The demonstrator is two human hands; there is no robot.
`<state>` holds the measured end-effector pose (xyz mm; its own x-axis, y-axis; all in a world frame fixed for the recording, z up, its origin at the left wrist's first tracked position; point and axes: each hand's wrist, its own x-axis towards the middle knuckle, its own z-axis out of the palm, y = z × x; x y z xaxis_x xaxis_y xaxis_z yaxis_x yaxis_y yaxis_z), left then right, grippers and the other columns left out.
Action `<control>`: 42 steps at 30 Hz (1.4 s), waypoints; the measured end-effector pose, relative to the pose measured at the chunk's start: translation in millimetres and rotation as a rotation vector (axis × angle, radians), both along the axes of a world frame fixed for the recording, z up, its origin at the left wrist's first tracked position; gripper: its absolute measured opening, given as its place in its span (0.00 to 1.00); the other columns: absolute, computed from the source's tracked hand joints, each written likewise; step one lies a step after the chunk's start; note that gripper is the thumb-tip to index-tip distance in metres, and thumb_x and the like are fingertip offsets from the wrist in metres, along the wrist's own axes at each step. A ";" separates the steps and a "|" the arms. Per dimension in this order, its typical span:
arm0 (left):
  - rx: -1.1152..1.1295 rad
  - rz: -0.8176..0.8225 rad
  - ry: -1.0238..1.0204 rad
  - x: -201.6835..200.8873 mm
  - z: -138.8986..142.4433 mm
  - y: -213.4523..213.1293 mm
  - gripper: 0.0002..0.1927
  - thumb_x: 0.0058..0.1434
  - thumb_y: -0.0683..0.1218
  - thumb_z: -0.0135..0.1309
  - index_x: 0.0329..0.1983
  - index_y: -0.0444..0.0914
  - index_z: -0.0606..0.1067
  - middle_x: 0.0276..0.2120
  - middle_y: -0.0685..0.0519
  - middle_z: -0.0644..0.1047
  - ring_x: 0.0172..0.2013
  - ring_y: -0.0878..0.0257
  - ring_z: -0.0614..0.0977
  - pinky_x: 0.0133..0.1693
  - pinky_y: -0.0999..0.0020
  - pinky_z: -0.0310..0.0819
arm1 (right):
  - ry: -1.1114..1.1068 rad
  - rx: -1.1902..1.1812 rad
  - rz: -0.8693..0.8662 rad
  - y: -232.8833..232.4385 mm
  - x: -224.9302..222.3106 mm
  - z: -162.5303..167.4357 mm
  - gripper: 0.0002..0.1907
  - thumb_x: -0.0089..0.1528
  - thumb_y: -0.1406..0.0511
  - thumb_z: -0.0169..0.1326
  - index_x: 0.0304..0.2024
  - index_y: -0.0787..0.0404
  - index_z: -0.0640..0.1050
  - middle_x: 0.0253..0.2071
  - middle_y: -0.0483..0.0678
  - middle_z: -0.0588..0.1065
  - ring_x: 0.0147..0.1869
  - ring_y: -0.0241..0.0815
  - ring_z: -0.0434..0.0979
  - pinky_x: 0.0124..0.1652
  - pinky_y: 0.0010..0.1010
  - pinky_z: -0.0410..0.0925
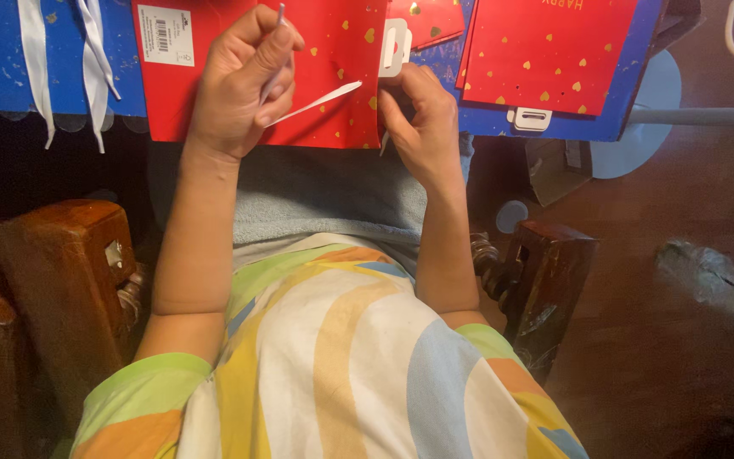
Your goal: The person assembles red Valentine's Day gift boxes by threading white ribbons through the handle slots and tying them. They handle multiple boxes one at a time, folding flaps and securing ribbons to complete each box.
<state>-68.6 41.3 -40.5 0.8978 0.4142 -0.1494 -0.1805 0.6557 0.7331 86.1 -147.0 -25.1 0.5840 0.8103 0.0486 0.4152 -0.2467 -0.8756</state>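
dark wooden floor point(656, 357), carved wooden chair arms point(61, 263)

gift bag point(333, 76): red w/ gold hearts; white label
ribbon point(320, 100): white
2nd bag point(545, 59): red, gold hearts; blue edge
shirt point(341, 365): pastel arcs, yellow/green/blue/orange on white
towel point(324, 200): grey-blue
armrests point(61, 272): dark brown wood

1. The red paper bag point(341, 76) lies flat across the lap, blocking the middle; both hands sit on it.
2. A second red bag point(545, 55) on a blue one point(630, 102) crowds the upper right.
3. White ribbons point(91, 59) dangle at the upper left.
4. Wooden chair arms point(65, 272) and point(545, 280) hem in both elbows.
5. Open floor point(681, 357) lies to the right, beyond the fan base point(639, 127).
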 end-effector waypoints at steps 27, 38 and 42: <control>0.113 0.410 -0.023 -24.7 -2.9 16.1 0.14 0.79 0.53 0.53 0.45 0.37 0.74 0.20 0.57 0.61 0.14 0.73 0.59 0.18 0.76 0.50 | 0.292 0.109 -0.085 6.0 0.7 -3.5 0.07 0.70 0.73 0.55 0.50 0.65 0.79 0.42 0.46 0.79 0.43 0.31 0.78 0.46 0.23 0.71; 0.345 0.250 0.120 3.5 -4.9 6.7 0.12 0.79 0.50 0.56 0.47 0.36 0.75 0.31 0.56 0.75 0.22 0.75 0.68 0.20 0.79 0.57 | -0.274 0.096 -0.089 20.6 -11.8 -2.3 0.14 0.64 0.74 0.57 0.52 0.60 0.80 0.48 0.47 0.74 0.50 0.37 0.74 0.49 0.27 0.70; 0.394 0.120 0.126 12.0 -1.3 7.3 0.09 0.76 0.46 0.54 0.44 0.35 0.76 0.34 0.52 0.81 0.25 0.75 0.70 0.27 0.78 0.59 | 0.242 0.193 -0.121 20.3 -4.0 -10.3 0.13 0.75 0.67 0.48 0.59 0.64 0.77 0.45 0.43 0.79 0.48 0.33 0.75 0.50 0.25 0.71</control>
<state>-56.6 48.6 -41.7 0.8246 0.5621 -0.0640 -0.1318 0.3009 0.9445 82.1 -126.7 -35.4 0.6887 0.7238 0.0423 0.1669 -0.1015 -0.9807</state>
